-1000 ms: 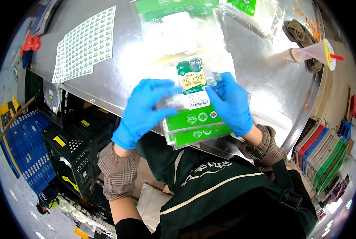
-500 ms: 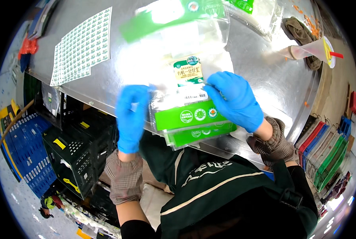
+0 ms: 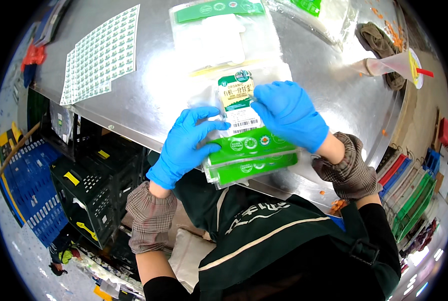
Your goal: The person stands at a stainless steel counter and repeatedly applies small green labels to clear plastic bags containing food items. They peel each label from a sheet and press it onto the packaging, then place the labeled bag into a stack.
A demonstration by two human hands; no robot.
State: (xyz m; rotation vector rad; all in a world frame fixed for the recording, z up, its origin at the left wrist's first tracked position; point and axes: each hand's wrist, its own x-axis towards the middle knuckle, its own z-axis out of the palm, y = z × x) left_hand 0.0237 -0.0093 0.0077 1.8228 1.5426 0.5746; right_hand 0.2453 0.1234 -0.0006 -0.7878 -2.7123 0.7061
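Note:
In front of me lies a small stack of clear plastic bags with green printed bands [image 3: 241, 170]. A cream, green and white label [image 3: 238, 100] with a barcode lies on the top bag. My left hand [image 3: 186, 143], in a blue glove, has its fingers apart on the bag's left side, fingertips beside the label's lower part. My right hand [image 3: 291, 115], also blue-gloved, is closed with its fingers curled at the label's right edge; what is pinched there, if anything, is hidden. Beyond them lies another clear bag with a green band [image 3: 221, 11].
Sheets of small green-and-white stickers [image 3: 106, 52] lie left on the metal table [image 3: 148, 30]. At right are packaged bags [image 3: 324, 20], a brown cloth [image 3: 377, 37] and a plastic cup with a red straw [image 3: 392, 65]. Black crates [image 3: 91, 185] stand below, left.
A green-banded bag, blurred earlier at the far side, now lies still there. My left hand has moved right onto the stack and spread its fingers. My right hand has shifted slightly up.

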